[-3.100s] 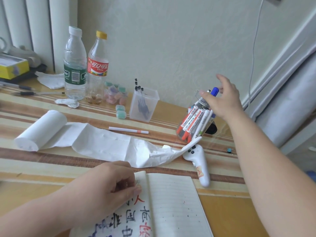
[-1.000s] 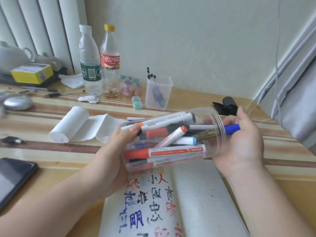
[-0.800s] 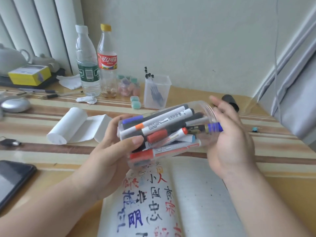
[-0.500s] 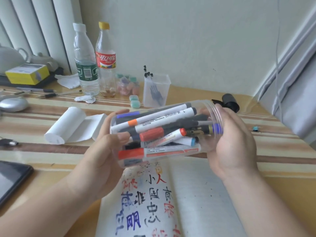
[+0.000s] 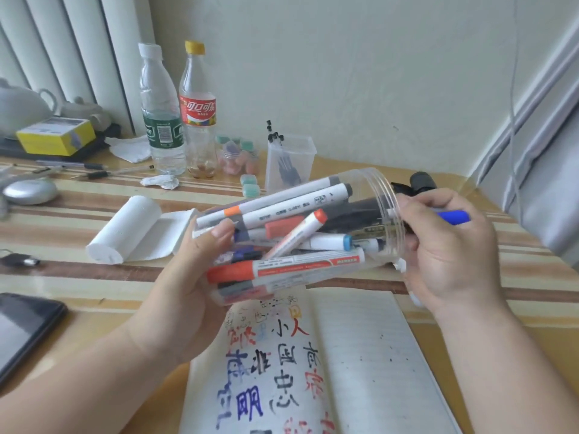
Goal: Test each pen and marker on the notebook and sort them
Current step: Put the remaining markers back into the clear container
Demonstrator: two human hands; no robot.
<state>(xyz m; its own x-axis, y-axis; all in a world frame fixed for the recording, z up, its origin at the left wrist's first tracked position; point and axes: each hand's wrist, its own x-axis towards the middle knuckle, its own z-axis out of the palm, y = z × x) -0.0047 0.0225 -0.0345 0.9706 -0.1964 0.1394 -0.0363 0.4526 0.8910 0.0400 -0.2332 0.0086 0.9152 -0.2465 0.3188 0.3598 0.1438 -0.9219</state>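
Striped wooden desk (image 5: 78, 286) set against a pale wall. Nearest, at lower centre, an open notebook (image 5: 360, 355) lies flat. Its left page carries characters in black, blue and red; its right page is lined and bears a few dark specks. A dark phone (image 5: 25, 327) lies at the lower left edge.

Above the notebook, at mid-frame, both hands hold a clear jar (image 5: 380, 192) on its side, mouth toward the right. The left hand (image 5: 185, 289) grips the jar's closed end, fingers curled beneath and thumb pressed on the near wall. Inside lie the markers (image 5: 282, 233), bundled roughly lengthwise. A red-capped marker (image 5: 282, 270) lies lowest and nearest, and an orange-banded marker (image 5: 266, 204) lies uppermost.

The right hand (image 5: 448, 255) is at the jar's mouth, fingers curled round a blue-capped marker (image 5: 454, 216) whose white end sits just within the rim. Whether that hand also touches the rim cannot be told.

Behind the left hand, a partly unrolled paper roll (image 5: 125, 230) lies on the desk. Farther back, upper left of centre, a water bottle (image 5: 161, 120) and a cola bottle (image 5: 197, 114) stand side by side, with a small clear cup (image 5: 289, 161) of pens to their right. A yellow box (image 5: 56, 136) sits at far left.
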